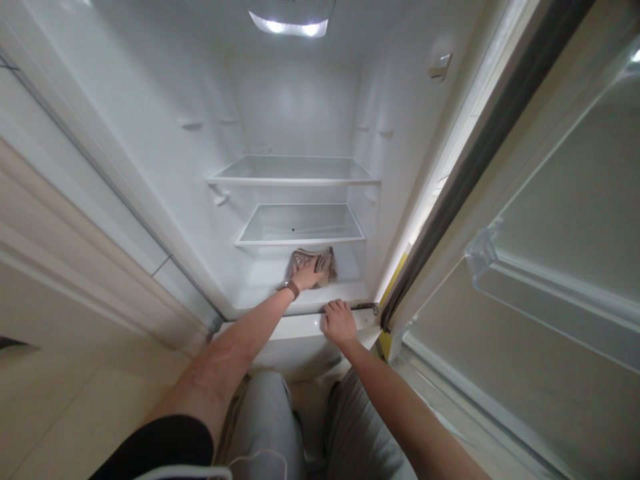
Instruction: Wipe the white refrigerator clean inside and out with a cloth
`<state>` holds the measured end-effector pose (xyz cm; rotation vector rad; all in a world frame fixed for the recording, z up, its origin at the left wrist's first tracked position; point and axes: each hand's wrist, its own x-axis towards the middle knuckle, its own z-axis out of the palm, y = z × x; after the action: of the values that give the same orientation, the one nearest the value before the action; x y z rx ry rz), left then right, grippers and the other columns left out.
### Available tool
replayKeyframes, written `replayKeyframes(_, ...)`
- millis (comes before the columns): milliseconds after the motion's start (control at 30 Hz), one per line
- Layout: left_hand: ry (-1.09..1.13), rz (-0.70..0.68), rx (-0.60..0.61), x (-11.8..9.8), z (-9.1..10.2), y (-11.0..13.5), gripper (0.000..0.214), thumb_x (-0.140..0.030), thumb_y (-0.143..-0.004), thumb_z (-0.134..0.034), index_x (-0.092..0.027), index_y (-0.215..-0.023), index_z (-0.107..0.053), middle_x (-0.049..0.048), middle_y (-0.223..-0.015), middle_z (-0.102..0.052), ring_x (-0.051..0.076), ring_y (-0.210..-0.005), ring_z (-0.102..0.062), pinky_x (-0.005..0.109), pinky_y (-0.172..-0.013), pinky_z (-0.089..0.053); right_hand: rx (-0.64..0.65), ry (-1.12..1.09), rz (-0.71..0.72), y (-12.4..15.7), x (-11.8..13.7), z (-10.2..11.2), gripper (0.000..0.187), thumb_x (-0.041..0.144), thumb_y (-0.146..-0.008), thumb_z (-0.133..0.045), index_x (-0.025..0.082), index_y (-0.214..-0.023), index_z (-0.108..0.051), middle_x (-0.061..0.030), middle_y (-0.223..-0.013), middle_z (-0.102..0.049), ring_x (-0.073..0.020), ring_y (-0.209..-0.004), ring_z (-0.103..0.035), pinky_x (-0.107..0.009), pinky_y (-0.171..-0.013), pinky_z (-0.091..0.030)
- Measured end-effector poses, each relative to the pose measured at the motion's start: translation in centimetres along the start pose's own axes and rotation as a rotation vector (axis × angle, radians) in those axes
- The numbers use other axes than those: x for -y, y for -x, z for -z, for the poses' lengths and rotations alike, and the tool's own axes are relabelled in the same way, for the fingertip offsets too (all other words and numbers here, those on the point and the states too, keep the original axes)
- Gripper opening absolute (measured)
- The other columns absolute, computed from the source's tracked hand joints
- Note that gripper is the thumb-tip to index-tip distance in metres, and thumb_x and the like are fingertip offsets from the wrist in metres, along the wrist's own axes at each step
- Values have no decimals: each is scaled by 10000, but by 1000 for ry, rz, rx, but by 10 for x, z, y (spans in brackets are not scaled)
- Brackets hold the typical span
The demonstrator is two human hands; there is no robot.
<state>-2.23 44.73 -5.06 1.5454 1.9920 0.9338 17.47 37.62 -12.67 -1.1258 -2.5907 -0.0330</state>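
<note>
My left hand, with a brown strap on its wrist, reaches into a refrigerator and presses on a folded brown-and-white patterned cloth. Its fingers are bent over the cloth, and the fingertips are partly lost in its folds. Under the cloth is the white bottom of the refrigerator compartment. Nearer to me, my right hand rests on the top edge of a white lower drawer front, its fingers curled over the rim.
Two glass shelves, an upper one and a lower one, sit above the cloth. A dark spot lies on the lower shelf. To the right stands the open door with a clear door bin. A lamp glows overhead.
</note>
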Motion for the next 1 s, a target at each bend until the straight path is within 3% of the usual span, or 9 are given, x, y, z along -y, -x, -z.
replayKeyframes(100, -173, -50, 85, 4, -14, 8, 823, -576, -811, -708, -296, -1564, -526, 87, -1724, -358, 435, -1639, -91, 659, -1277, 81, 3, 5, 0, 0, 0, 0, 107, 225, -939, -586, 195, -975, -682, -93, -1053, -680, -278, -1084, -506, -416, -939, -368)
replayKeyframes(200, -419, -89, 158, 14, -15, 7, 816, -692, -914, -535, -336, -1638, -407, 67, -1768, -248, 454, -1636, -74, 713, -1264, 14, 16, 14, 0, 0, 1, 1, 104, 227, -943, -586, 194, -976, -679, -92, -1060, -682, -276, -1091, -504, -416, -942, -367)
replayKeyframes(300, -469, -127, 157, 22, -3, 5, 773, -657, -944, -538, -320, -1629, -416, 89, -1741, -323, 436, -1617, -193, 689, -1277, -107, 28, 18, -5, 0, 1, 2, 116, 233, -951, -583, 189, -993, -682, -96, -1080, -684, -276, -1108, -501, -415, -953, -366)
replayKeyframes(400, -454, -191, 61, 34, 21, 18, 661, -502, -1000, -518, -274, -1612, -416, 108, -1693, -390, 348, -1576, -307, 590, -1295, -197, 24, 19, -2, 1, 1, 3, 119, 233, -951, -582, 191, -996, -683, -95, -1076, -684, -278, -1111, -501, -417, -959, -364)
replayKeyframes(500, -443, -336, -78, 60, 51, 49, 536, -361, -978, -552, -230, -1497, -518, 124, -1529, -538, 309, -1432, -464, 514, -1230, -357, 13, 12, 2, 1, 0, 3, 127, 229, -948, -582, 196, -1005, -690, -98, -1072, -685, -279, -1106, -502, -416, -961, -361)
replayKeyframes(633, -520, -451, -73, 102, 80, 104, 406, -283, -942, -586, -202, -1340, -613, 123, -1318, -648, 307, -1254, -574, 497, -1135, -463, 0, 10, 8, 2, -1, 3, 145, 211, -941, -578, 197, -1018, -700, -100, -1071, -688, -278, -1094, -506, -414, -956, -359)
replayKeyframes(800, -603, -438, -93, 132, 82, 149, 488, -265, -970, -555, -189, -1451, -567, 136, -1493, -596, 321, -1400, -515, 521, -1223, -394, -9, 29, 10, 2, -1, 5, 144, 192, -940, -567, 193, -1000, -698, -101, -1074, -694, -279, -1105, -511, -410, -952, -353)
replayKeyframes(1000, -623, -376, -187, 143, 65, 151, 544, -238, -947, -555, -245, -1491, -560, 102, -1560, -568, 319, -1476, -470, 565, -1258, -323, -8, 43, 0, 3, -1, 4, 136, 187, -943, -569, 195, -993, -696, -93, -1078, -701, -270, -1096, -512, -400, -946, -346)
